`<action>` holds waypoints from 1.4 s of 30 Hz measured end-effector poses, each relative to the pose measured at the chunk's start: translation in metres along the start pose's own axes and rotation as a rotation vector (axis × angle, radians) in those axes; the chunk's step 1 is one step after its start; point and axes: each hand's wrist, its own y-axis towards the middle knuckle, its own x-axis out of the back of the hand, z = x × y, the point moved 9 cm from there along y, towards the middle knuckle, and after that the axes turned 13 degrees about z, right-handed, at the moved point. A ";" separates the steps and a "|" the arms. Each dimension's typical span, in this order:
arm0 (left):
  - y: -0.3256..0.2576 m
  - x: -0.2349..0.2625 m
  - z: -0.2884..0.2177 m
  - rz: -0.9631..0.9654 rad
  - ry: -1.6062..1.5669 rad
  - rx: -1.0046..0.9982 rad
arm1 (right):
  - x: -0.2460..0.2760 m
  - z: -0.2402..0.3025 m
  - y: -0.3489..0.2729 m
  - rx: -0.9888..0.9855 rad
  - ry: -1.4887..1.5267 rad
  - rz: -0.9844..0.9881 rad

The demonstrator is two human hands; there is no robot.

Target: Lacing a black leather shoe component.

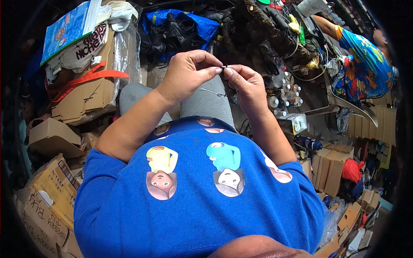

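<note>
Near twelve o'clock, left hand [186, 74] and right hand [248, 86] pinch a small black piece [224, 67], probably light; hold its ends.

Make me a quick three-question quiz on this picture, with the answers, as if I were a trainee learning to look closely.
1. True or false: the fingertips of the left hand and the right hand come together at a small dark piece.

2. Where are the plastic bottles in the picture?
A. Between the two hands
B. To the right of the right hand
C. To the left of the left hand

3. What colour is the band lying across the stacked cardboard at the picture's left?

Key: 1. True. 2. B. 3. Red.
</note>
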 end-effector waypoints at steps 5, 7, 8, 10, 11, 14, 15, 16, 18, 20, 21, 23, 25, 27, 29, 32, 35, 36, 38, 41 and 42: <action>-0.016 -0.006 -0.050 -0.097 0.665 -0.478 | 0.000 -0.024 0.003 -0.176 0.259 0.061; -0.018 -0.013 -0.055 -0.025 0.738 -0.551 | 0.000 -0.028 0.002 -0.231 0.340 0.106; -0.018 -0.010 -0.054 -0.024 0.736 -0.546 | -0.002 -0.031 0.000 -0.297 0.332 0.144; -0.016 -0.013 -0.050 0.061 0.762 -0.517 | -0.005 -0.033 -0.003 -0.361 0.258 0.154; -0.016 -0.012 -0.050 0.059 0.762 -0.511 | -0.007 -0.030 -0.004 -0.365 0.260 0.157; -0.014 -0.010 -0.039 0.111 0.722 -0.404 | -0.003 -0.014 -0.003 -0.239 -0.180 0.128; -0.012 -0.007 -0.031 0.116 0.650 -0.324 | -0.004 -0.015 -0.003 -0.242 -0.179 0.132; -0.010 -0.004 -0.023 0.120 0.578 -0.244 | -0.005 -0.006 -0.002 -0.168 -0.374 0.140; -0.012 0.000 -0.023 0.033 0.493 -0.203 | -0.006 0.000 0.000 -0.075 -0.504 0.147; -0.016 0.009 -0.024 -0.078 0.431 -0.231 | -0.005 -0.011 0.000 -0.103 -0.316 0.133; -0.018 0.010 -0.022 -0.081 0.432 -0.231 | -0.005 -0.017 0.000 -0.130 -0.129 0.117; -0.023 0.006 -0.024 -0.059 0.465 -0.288 | -0.006 -0.019 0.001 -0.132 -0.092 0.128; -0.023 0.005 -0.022 -0.051 0.452 -0.234 | -0.008 -0.019 0.001 -0.135 -0.055 0.135; -0.022 0.006 -0.019 -0.043 0.441 -0.181 | -0.009 -0.016 0.001 -0.114 -0.096 0.134; -0.023 0.005 -0.024 -0.051 0.469 -0.246 | -0.010 -0.017 0.002 -0.114 -0.121 0.136; -0.024 0.004 -0.028 -0.040 0.515 -0.276 | -0.010 -0.015 0.000 -0.112 -0.280 0.160; -0.025 0.020 -0.030 -0.124 0.559 -0.215 | -0.008 -0.005 -0.008 -0.167 -0.472 0.192; -0.025 0.018 -0.028 -0.084 0.526 -0.211 | -0.007 -0.006 -0.011 -0.231 -0.465 0.243; -0.025 0.016 -0.029 -0.066 0.486 -0.285 | -0.008 0.010 -0.014 -0.265 -0.480 0.319; -0.026 0.021 -0.027 -0.029 0.259 -0.197 | 0.000 0.100 -0.010 0.161 -0.783 0.268; -0.027 0.024 -0.024 -0.025 0.302 -0.158 | 0.010 0.126 -0.009 0.151 -0.749 0.165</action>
